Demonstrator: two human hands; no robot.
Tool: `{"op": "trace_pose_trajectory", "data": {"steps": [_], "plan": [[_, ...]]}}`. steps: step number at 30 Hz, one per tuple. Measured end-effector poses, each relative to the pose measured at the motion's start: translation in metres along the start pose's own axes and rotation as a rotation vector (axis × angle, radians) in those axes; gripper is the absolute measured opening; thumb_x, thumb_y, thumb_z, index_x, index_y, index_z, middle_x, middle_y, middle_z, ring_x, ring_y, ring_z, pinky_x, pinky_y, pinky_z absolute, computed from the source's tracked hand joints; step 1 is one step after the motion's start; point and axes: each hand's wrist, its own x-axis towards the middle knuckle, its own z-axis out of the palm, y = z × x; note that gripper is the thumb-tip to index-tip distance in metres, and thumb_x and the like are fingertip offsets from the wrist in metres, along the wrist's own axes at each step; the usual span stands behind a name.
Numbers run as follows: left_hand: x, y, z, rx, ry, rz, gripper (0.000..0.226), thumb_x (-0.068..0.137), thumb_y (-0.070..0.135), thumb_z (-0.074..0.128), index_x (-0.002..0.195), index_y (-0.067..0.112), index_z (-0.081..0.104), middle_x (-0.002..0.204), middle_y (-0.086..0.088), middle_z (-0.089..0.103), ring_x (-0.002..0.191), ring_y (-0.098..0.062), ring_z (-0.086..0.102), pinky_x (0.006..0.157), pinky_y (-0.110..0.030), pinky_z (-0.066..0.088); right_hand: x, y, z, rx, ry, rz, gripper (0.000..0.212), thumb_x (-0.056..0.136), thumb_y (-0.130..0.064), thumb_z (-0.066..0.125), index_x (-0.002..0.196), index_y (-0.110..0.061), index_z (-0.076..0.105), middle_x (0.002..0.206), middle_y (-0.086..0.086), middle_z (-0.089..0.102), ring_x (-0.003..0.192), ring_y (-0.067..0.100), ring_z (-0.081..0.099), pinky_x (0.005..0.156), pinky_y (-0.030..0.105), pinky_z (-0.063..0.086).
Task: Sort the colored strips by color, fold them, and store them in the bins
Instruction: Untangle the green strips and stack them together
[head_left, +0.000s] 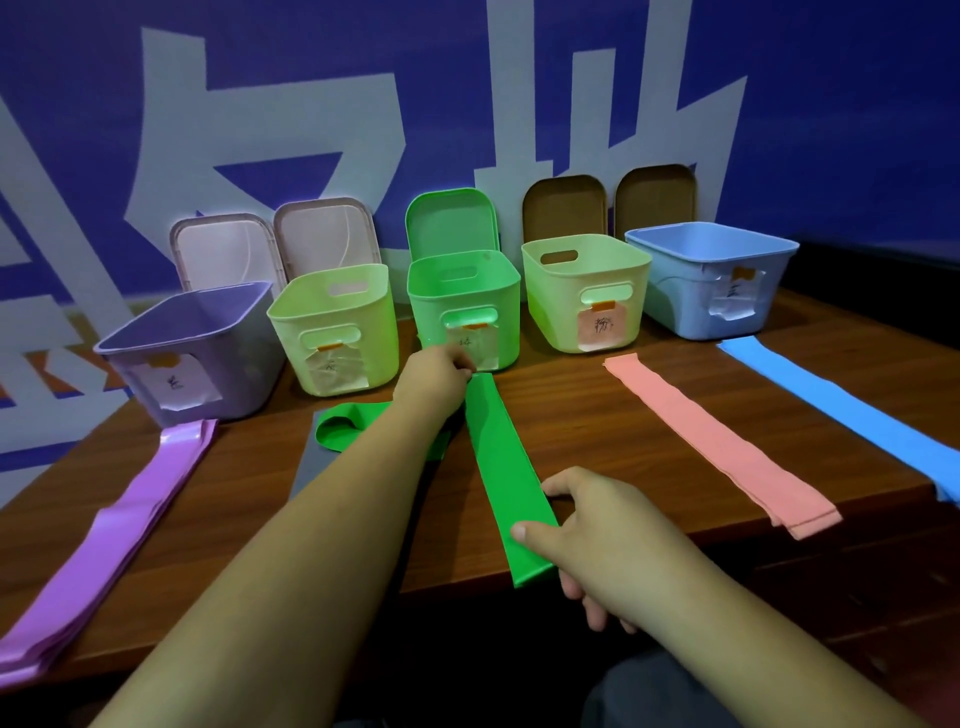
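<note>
Blue wall (779, 104) with large pale characters behind; brown wooden table (597, 410) in front of it

Five open bins in a row along the far edge, lids leaning on the wall. Green bin (462, 291) is in the centre, purple bin (234, 384) at far left

Strips lie sorted in lanes running near to far: purple stack (119, 519) left, pink strip (717, 441) right, blue strip (841, 405) far right

Green strip (498, 457) lies flat in the centre lane, far end just short of the green bin, near end overhanging the table edge. A second, looped green strip (343, 428) sits just left of it, partly under the forearm

Left hand (434, 376): fingers curled, pinching the far end. Right hand (597, 525): thumb on top of the near end, fingers curled at its edge and below

Judgement: fold in hand. To do it well, keep the strip taut, bring one end squarely over the other, match corners and long edges, then press the crease flat before binning
</note>
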Motion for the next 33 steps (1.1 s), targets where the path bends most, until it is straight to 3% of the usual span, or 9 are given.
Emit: {"op": "trace_pose_trajectory", "data": {"steps": [3,9,14,18,20,23,25,30,33], "plan": [[0.0,-0.001,0.003,-0.043,0.003,-0.03,0.012,0.101,0.023,0.064,0.096,0.029,0.073,0.096,0.0,0.069,0.089,-0.022,0.066,0.081,-0.041,0.062,0.001,0.0,0.0,0.024,-0.002,0.002,0.067,0.101,-0.049,0.07,0.158,-0.034,0.038,0.075,0.001,0.077,0.048,0.012,0.069,0.042,0.025,0.05],[0.0,-0.001,0.006,0.004,0.017,-0.044,0.014,0.099,0.022,0.064,0.094,0.029,0.074,0.099,0.001,0.071,0.092,-0.022,0.065,0.082,-0.04,0.061,0.003,0.003,-0.001,0.079,-0.021,0.004,0.067,0.102,-0.044,0.069,0.16,-0.033,0.035,0.069,0.002,0.075,0.046,0.014,0.067,0.04,0.027,0.05],[-0.002,0.001,0.002,0.065,-0.011,-0.049,0.014,0.099,0.021,0.064,0.096,0.027,0.076,0.102,-0.002,0.072,0.095,-0.024,0.066,0.086,-0.044,0.062,0.002,0.001,-0.009,-0.012,-0.025,-0.004,0.058,0.105,-0.051,0.061,0.157,-0.034,0.042,0.072,0.001,0.077,0.049,0.011,0.07,0.044,0.028,0.054],[0.004,0.011,-0.013,0.131,-0.088,-0.066,0.015,0.098,0.014,0.062,0.102,0.014,0.076,0.105,-0.008,0.072,0.099,-0.028,0.067,0.092,-0.044,0.061,0.006,-0.002,-0.025,-0.163,0.045,-0.024,0.033,0.107,-0.056,0.052,0.122,-0.032,0.068,0.069,0.001,0.076,0.048,0.012,0.07,0.05,0.028,0.056],[0.007,0.017,-0.027,0.15,-0.147,-0.078,0.016,0.098,0.014,0.061,0.105,0.008,0.075,0.102,-0.013,0.074,0.094,-0.03,0.072,0.086,-0.045,0.064,0.016,-0.005,-0.034,-0.216,0.087,-0.03,0.035,0.106,-0.057,0.051,0.101,-0.03,0.072,0.072,0.002,0.077,0.05,0.013,0.071,0.062,0.034,0.062],[0.001,0.021,-0.057,0.124,-0.334,-0.081,0.016,0.102,0.018,0.062,0.102,0.008,0.074,0.095,-0.01,0.078,0.085,-0.028,0.078,0.067,-0.037,0.064,0.036,-0.013,-0.043,-0.206,0.089,-0.036,0.038,0.107,-0.055,0.05,0.095,-0.028,0.074,0.073,0.001,0.078,0.05,0.01,0.068,0.066,0.033,0.058],[-0.005,0.017,-0.08,0.153,-0.414,-0.027,0.015,0.103,0.023,0.063,0.1,0.015,0.074,0.092,-0.002,0.079,0.083,-0.022,0.079,0.064,-0.033,0.061,0.052,-0.019,-0.041,-0.205,0.104,-0.077,0.038,0.107,-0.052,0.051,0.094,-0.027,0.075,0.071,0.001,0.078,0.048,0.01,0.067,0.062,0.03,0.054],[-0.016,-0.023,-0.12,0.351,-0.445,0.141,0.017,0.096,0.03,0.074,0.113,0.028,0.075,0.105,0.01,0.072,0.1,-0.015,0.068,0.088,-0.035,0.052,0.093,-0.042,-0.027,-0.206,0.199,-0.208,0.038,0.106,-0.045,0.057,0.094,-0.017,0.079,0.071,0.004,0.077,0.044,0.007,0.061,0.059,0.031,0.054],[-0.02,-0.057,-0.126,0.414,-0.445,0.141,0.031,0.09,0.037,0.08,0.119,0.031,0.071,0.115,0.007,0.067,0.104,-0.014,0.064,0.095,-0.036,0.055,0.116,-0.064,-0.019,-0.18,0.184,-0.284,0.036,0.104,-0.043,0.059,0.091,-0.015,0.078,0.071,0.005,0.076,0.061,0.017,0.072,0.066,0.037,0.06]]}}
